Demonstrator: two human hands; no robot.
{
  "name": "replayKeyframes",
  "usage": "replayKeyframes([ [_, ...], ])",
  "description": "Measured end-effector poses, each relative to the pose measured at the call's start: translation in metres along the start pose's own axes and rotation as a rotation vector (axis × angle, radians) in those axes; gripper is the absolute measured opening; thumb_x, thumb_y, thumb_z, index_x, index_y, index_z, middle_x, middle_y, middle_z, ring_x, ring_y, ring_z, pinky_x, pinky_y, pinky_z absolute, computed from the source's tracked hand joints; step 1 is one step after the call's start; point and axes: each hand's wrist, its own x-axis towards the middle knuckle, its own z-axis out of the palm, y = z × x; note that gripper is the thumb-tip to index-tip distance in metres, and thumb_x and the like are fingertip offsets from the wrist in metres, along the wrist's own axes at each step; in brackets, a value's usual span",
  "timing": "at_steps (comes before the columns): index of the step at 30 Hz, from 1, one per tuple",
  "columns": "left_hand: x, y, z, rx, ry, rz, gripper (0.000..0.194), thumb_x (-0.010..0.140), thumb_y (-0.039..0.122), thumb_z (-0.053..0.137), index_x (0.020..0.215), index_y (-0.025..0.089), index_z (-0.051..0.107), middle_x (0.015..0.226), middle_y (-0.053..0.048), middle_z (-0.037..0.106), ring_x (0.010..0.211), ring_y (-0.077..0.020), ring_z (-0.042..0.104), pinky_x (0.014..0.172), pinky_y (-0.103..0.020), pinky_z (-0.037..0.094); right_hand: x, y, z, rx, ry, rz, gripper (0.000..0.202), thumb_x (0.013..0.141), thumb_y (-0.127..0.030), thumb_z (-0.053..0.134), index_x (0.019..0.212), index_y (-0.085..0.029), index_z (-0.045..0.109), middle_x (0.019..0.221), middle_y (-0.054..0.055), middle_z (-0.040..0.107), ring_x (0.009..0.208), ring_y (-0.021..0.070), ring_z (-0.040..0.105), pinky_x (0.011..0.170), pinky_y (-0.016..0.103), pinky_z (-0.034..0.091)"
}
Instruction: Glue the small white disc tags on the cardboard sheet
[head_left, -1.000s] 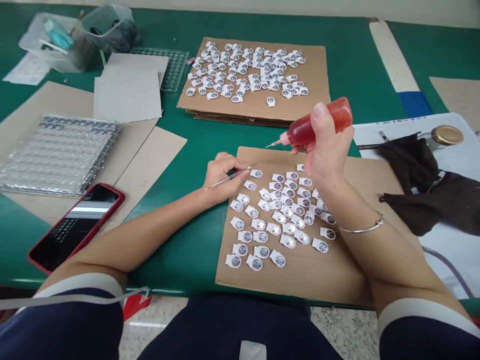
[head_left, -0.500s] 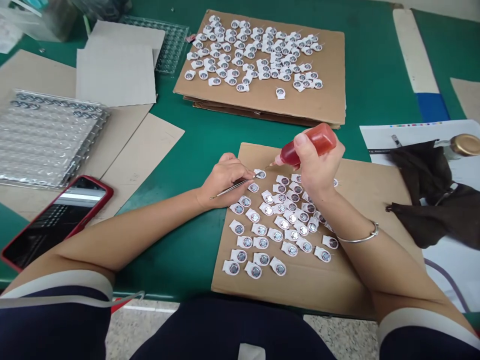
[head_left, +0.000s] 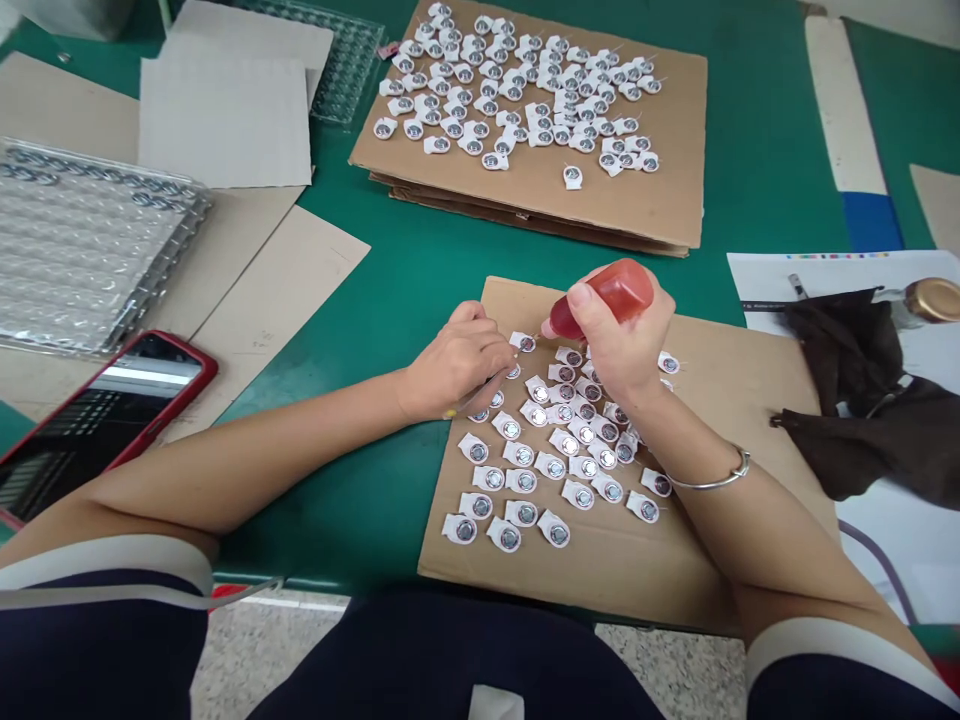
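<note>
My right hand is wrapped round a red squeeze bottle, tilted with its nozzle down to the left. Its tip is close to a small white piece with a round metallic centre near the top of a cardboard sheet. My left hand is closed on a thin tweezer-like tool at the sheet's left edge, its far end hidden by the fingers. Many similar white pieces lie between and below my hands.
Stacked cardboard at the back bears several more white pieces. Clear plastic trays and a red-cased phone lie left. Dark cloth and a gold-lidded jar are at the right.
The bottle has moved slightly left and down, nearer the top-left piece. My left hand has turned and drawn the tool's tip back from that piece. The view has shifted a little.
</note>
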Motion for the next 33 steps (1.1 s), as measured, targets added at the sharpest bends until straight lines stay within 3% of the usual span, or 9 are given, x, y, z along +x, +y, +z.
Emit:
replayKeyframes([
  [7,0.002,0.008,0.001,0.071,0.069,0.164,0.022,0.086,0.012,0.040,0.064,0.013,0.041,0.065,-0.004,0.055,0.061,-0.0150,0.039,0.068,-0.037,0.028,-0.002,0.003,0.001,-0.005,-0.058,0.004,0.047,0.071,-0.061,0.058,0.076,-0.015,0.052,0.074,0.005,0.055,0.099,0.0176,0.058,0.079,0.036,0.054],
  [14,0.002,0.012,0.001,0.162,0.026,0.172,0.023,0.088,0.011,0.035,0.066,0.013,0.042,0.071,-0.004,0.058,0.065,-0.0152,0.045,0.069,-0.037,0.029,-0.003,0.006,0.002,-0.018,-0.073,0.029,0.044,0.070,-0.057,0.062,0.075,-0.015,0.052,0.074,0.005,0.055,0.101,0.0179,0.057,0.082,0.036,0.053],
  [23,0.002,0.013,0.003,0.201,0.104,0.202,0.024,0.088,0.009,0.040,0.064,0.011,0.043,0.067,-0.003,0.054,0.064,-0.0137,0.043,0.067,-0.034,0.031,-0.005,0.002,0.002,-0.014,-0.113,0.068,0.043,0.071,-0.056,0.061,0.076,-0.014,0.052,0.078,0.005,0.056,0.100,0.0162,0.057,0.085,0.035,0.053],
  [33,0.001,0.012,0.002,0.194,0.110,0.202,0.023,0.087,0.008,0.042,0.064,0.010,0.047,0.065,-0.004,0.052,0.064,-0.0140,0.044,0.068,-0.035,0.033,-0.005,0.009,0.003,0.005,-0.079,0.055,0.044,0.070,-0.057,0.062,0.079,-0.016,0.052,0.081,0.006,0.057,0.105,0.0182,0.056,0.082,0.035,0.053],
])
